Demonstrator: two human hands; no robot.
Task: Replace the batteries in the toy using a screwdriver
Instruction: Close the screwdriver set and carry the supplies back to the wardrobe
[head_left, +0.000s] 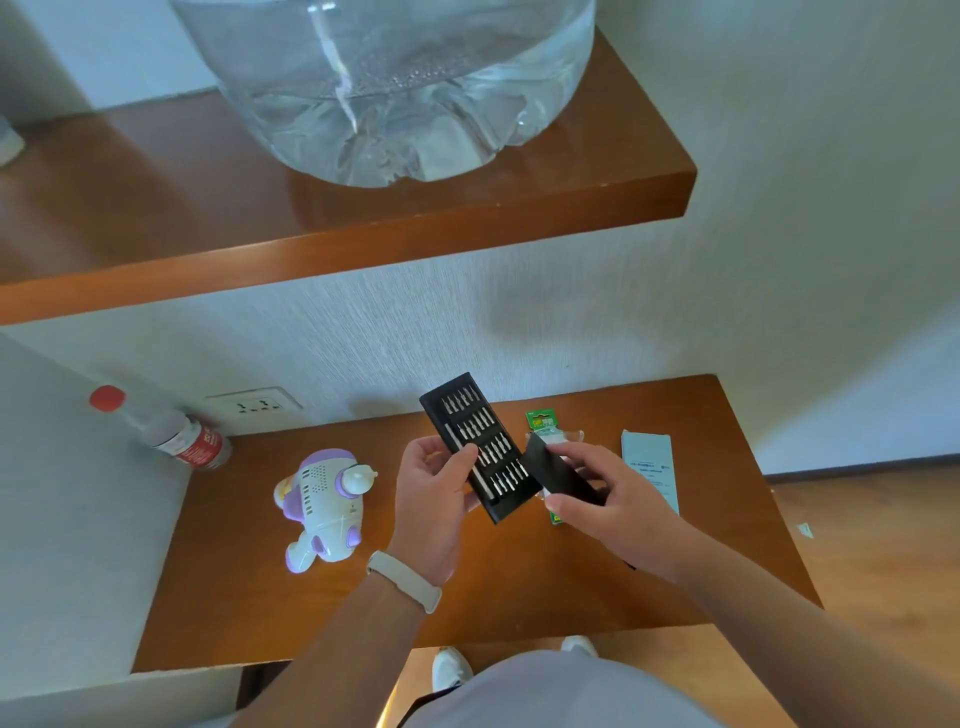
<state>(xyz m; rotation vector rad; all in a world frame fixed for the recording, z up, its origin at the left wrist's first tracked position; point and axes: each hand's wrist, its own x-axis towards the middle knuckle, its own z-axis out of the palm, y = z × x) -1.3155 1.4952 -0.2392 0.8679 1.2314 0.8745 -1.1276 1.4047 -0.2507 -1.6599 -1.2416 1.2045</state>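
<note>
Left hand (431, 499) gripping bit tray (483, 447), thumb across it, tilting it up, likely for choosing a bit. Right hand (608, 499) pinching black sleeve (558, 475), holding it clear of the tray. Toy (324, 506) lying on surface (519, 587), left of both hands; battery pack (543, 421) lying beyond right hand.
</note>
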